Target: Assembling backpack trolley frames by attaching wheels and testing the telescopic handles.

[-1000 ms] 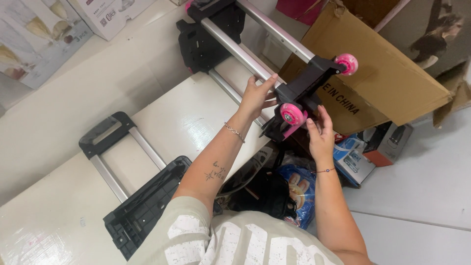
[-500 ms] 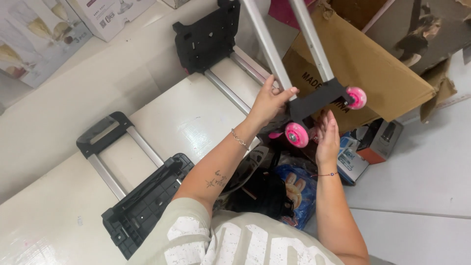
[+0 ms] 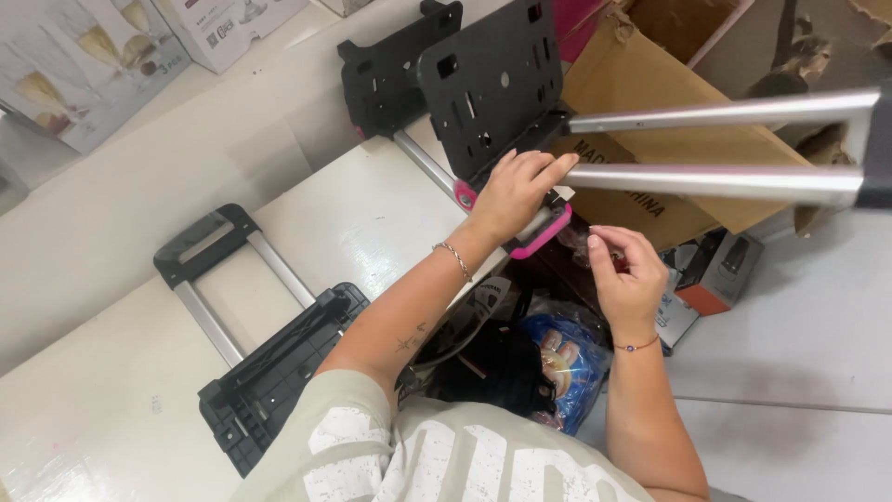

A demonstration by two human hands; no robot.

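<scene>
The person's left hand lies spread over the bottom of a folding hand trolley, fingers pressed on the joint where the black base plate meets the two silver tubes, w/ a pink part just under the palm. The right hand hovers just beside it, thumb and forefinger pinched together; if something small is between them, I cannot tell. The trolley hangs half over the near-right edge of the white table, tubes going far to the right in the air, handle end out of frame. Risk, in my opinion: only one flat hand holds it, not a real grasp, so the long tubes can work as a lever and the frame may swing or slide off the edge, down on the blue bag and small boxes on the floor. The fingers also sit close to the hinge, so they could get nipped if the plate folds. Room is tight: a second trolley lies flat at the near left, another black plate just behind the held one, a cardboard box touching or nearly touching the tubes at the far right. The most open space is the grey floor to the right and the table middle.
</scene>
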